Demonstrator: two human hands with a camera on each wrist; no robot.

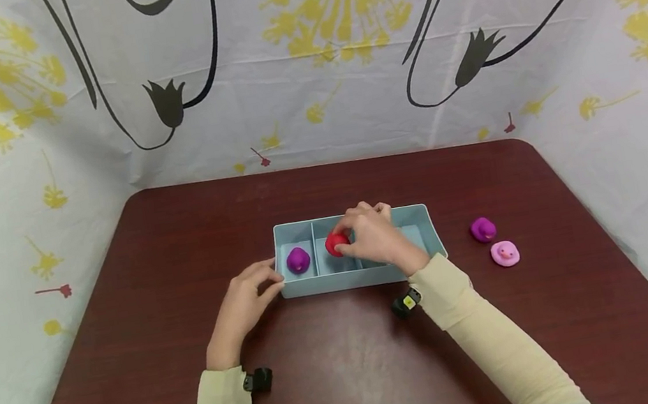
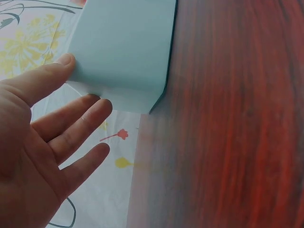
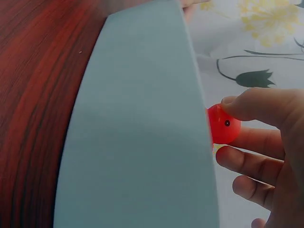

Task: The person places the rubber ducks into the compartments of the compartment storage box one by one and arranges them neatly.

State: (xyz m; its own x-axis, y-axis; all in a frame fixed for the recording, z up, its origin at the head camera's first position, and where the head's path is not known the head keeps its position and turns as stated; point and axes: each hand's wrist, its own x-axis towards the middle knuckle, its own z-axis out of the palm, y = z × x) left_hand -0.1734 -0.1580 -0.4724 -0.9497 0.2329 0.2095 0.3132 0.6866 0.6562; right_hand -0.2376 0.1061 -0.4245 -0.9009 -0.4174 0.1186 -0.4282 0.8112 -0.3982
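A light blue divided tray (image 1: 343,281) stands on the table. My right hand (image 1: 372,233) is over its middle compartment and pinches a small red rubber duck (image 1: 337,244) between thumb and fingers. In the right wrist view the red duck (image 3: 225,124) shows its dark eye above the tray rim, its lower part hidden behind the tray wall (image 3: 137,123). My left hand (image 1: 245,300) rests its fingertips against the tray's left end, fingers spread and fairly straight in the left wrist view. A purple rubber duck (image 1: 298,260) sits in the left compartment.
To the right of the tray, a second purple duck (image 1: 483,229) and a pink duck (image 1: 505,254) lie on the dark red-brown table (image 1: 340,383). A flower-patterned cloth (image 1: 306,92) hangs behind and beside the table. My right hand and forearm partly cover the right compartment.
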